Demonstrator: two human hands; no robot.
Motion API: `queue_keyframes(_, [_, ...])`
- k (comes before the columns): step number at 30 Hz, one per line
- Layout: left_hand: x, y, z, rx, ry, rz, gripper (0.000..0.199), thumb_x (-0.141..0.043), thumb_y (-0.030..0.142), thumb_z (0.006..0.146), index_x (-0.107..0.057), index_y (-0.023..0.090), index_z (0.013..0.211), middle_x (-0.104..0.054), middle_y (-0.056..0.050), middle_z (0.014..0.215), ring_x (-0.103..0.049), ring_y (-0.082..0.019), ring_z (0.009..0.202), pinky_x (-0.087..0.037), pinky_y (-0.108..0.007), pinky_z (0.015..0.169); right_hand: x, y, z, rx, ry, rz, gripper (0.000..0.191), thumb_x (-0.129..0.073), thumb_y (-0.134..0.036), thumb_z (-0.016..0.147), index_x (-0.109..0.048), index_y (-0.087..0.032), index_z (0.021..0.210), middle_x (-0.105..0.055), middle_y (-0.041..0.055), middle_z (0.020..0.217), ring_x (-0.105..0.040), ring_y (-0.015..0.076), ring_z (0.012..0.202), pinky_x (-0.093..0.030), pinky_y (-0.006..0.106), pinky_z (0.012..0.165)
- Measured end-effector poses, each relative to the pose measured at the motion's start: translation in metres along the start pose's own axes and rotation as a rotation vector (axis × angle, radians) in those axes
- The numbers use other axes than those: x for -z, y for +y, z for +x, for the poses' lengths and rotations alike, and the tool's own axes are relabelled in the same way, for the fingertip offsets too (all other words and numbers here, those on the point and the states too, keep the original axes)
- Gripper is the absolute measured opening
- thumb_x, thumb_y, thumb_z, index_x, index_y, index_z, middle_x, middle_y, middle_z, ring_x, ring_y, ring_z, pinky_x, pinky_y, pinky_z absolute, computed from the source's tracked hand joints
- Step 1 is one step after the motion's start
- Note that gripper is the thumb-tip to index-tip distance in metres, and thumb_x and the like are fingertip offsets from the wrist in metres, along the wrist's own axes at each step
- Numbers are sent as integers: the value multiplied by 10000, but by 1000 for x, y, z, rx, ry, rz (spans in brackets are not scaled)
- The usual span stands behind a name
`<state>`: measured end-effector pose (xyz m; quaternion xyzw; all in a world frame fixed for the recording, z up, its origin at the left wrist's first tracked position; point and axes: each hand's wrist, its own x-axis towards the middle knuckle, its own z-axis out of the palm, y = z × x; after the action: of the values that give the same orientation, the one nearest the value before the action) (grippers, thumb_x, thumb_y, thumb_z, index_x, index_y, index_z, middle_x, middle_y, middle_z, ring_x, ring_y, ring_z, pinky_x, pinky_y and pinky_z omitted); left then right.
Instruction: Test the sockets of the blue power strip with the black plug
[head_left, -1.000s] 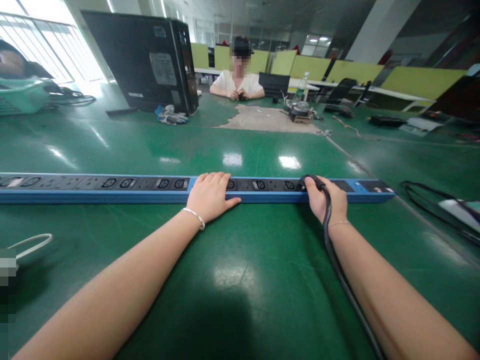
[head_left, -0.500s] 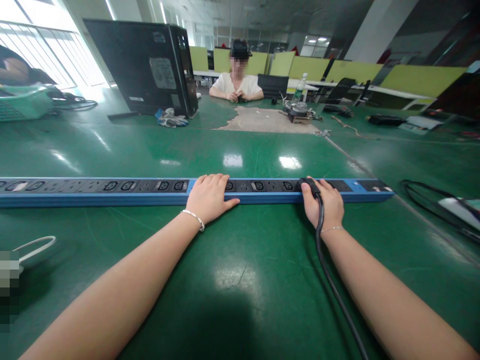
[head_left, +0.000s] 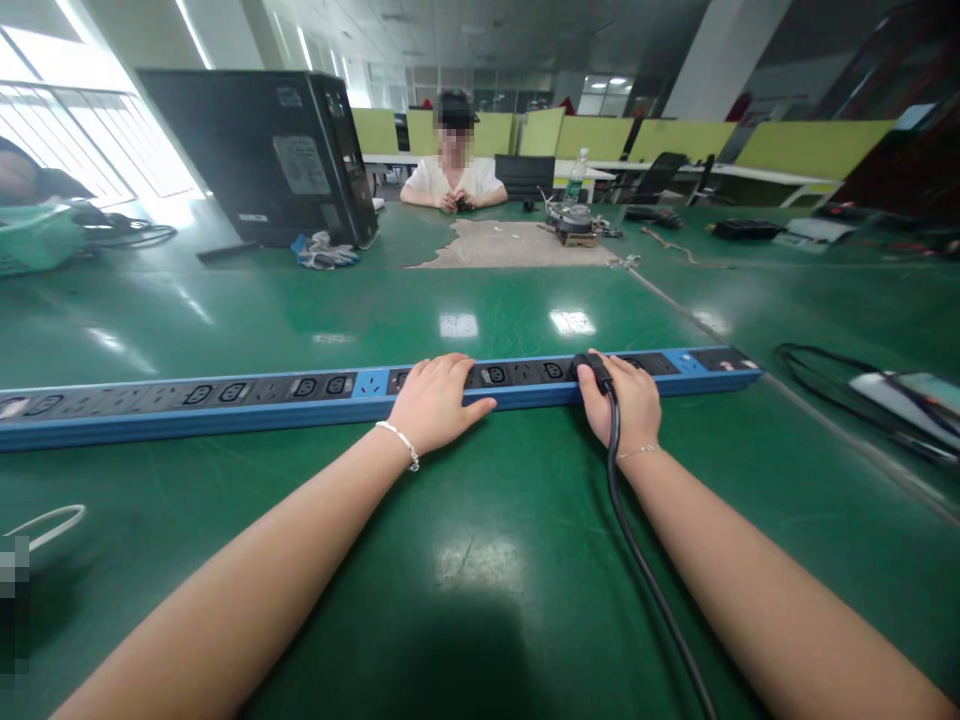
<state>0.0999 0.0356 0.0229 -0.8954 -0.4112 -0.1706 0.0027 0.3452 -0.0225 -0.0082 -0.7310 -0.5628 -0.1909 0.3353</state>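
A long blue power strip [head_left: 247, 422] with a row of black sockets lies across the green table. My left hand [head_left: 435, 403] rests over its middle, fingers across the top toward the far edge and thumb along the near side. To the right, my right hand [head_left: 624, 402] is closed round a black plug [head_left: 589, 372], which sits at one of the sockets; whether it is fully seated is hidden. From the plug a thick black cable [head_left: 634, 540] runs down toward me, beside my right forearm.
A black computer case [head_left: 247, 160] stands at the back left, with gloves [head_left: 325, 250] by it. Another person [head_left: 454, 180] sits across the table. A bottle [head_left: 576, 178] and metal parts [head_left: 576, 220] lie behind; black cables [head_left: 817, 390] lie at the right.
My left hand has slid a little to the right along the strip, uncovering a blue socket section. The view has shifted, and the strip now slants slightly. My right hand still holds the plug.
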Motion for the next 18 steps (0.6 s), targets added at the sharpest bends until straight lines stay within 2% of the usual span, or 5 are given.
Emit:
queue_keyframes(4, [-16,49,40,-141,24,-140,616,-446,501,869,-364,118,1344,-486,-128,1340,-455,-225,1223,-351,-340,1007,-2,3,0,45,-36,23,411,-442,-380,851,-610,-154,1150,-651,125,1131,-569,252,1090,-352,452,989])
queue_keyframes(7, [-28,76,66,-229,2,-167,550,-419,471,892,-361,173,1351,-544,-99,1271,-519,-216,1148,-392,-330,946,-4,12,1,112,-94,33,423,-425,-346,858,-549,-163,1219,-616,109,1203,-532,236,1146,-317,458,1019])
queue_keyframes(10, [-35,87,78,-230,-16,-151,509,-401,506,891,-406,210,1305,-607,-81,1152,-576,-228,1047,-424,-347,870,-3,25,6,201,-169,63,455,-413,-324,862,-482,-182,1289,-583,98,1255,-506,224,1179,-324,455,1017])
queue_keyframes(14, [-37,90,80,-198,15,-136,513,-424,532,874,-402,205,1269,-617,-77,1063,-585,-223,992,-425,-335,831,3,39,18,272,-303,113,515,-471,-321,823,-453,-208,1325,-570,94,1274,-502,242,1181,-373,452,974])
queue_keyframes(18, [-38,98,81,-116,21,-81,427,-430,452,890,-399,254,1267,-581,-68,1010,-587,-229,929,-425,-339,786,8,43,23,314,-379,144,551,-515,-338,766,-477,-198,1298,-549,96,1298,-484,258,1199,-362,454,986])
